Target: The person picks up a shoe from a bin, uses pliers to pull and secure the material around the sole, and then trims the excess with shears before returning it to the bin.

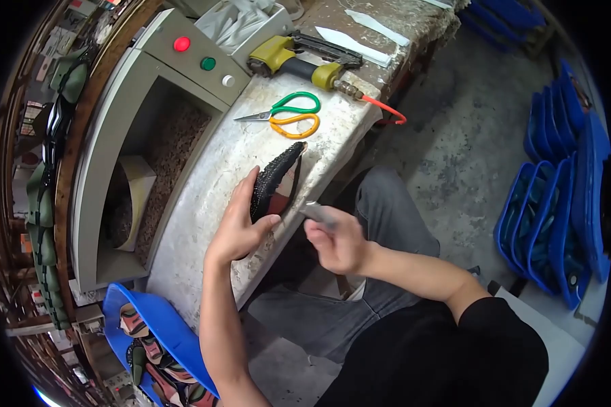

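**Shoe upper held on edge at the counter**

A pale, worn counter (210, 183) is seen running from lower left to upper right, with a grey machine (122, 136) set along its far side; red, green and white buttons are carried on the machine's panel. Stacks of blue bins (557, 224) are seen on the floor at the right, and another blue bin (149, 325) with shoe parts lies below the counter at the lower left.

A yellow nail gun (299, 61) with an orange hose is laid across the counter's far end. Just in front of it, two pairs of scissors (288, 114), one green-handled and one orange-handled, are laid together, blades pointing left.

A dark textured shoe upper (278, 182) is held on the counter's near edge. Its long axis is set diagonally, the pointed toe directed up and to the right towards the scissors, the wider end down and to the left. A red lining is shown on its near side.

The left hand (241, 227) is wrapped around the upper's lower end, thumb on the near face, fingers behind: its grip is closed on the upper. The right hand (339, 244) is clenched around a small grey tool (317, 213), whose tip is brought against the upper's near edge.
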### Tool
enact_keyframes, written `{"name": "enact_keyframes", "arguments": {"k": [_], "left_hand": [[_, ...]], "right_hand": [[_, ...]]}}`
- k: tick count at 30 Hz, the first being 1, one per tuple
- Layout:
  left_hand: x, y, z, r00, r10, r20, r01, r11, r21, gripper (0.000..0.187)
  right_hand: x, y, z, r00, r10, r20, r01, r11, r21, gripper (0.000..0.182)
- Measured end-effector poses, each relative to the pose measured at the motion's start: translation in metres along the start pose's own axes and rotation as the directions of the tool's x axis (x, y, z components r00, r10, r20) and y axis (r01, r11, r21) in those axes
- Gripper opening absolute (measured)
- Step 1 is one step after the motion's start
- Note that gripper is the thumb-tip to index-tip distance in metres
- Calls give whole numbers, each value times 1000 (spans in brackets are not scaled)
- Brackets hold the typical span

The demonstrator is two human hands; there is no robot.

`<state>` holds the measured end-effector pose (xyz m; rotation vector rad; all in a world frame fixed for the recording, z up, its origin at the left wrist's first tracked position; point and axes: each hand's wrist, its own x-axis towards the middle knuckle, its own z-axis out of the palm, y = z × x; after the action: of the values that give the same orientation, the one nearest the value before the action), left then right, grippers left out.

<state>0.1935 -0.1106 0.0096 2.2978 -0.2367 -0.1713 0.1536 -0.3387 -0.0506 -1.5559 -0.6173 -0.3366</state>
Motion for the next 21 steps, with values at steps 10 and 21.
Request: {"name": "enact_keyframes", "arguments": {"k": [10, 21], "left_hand": [[7, 5, -11, 991, -58, 121, 62, 998, -24, 82], [20, 1, -11, 993, -83, 82, 88, 994, -63, 80]], "right_hand": [[8, 27, 37, 996, 61, -69, -70, 988, -139, 28], [37, 42, 46, 972, 234, 27, -232, 970, -68, 21]]}}
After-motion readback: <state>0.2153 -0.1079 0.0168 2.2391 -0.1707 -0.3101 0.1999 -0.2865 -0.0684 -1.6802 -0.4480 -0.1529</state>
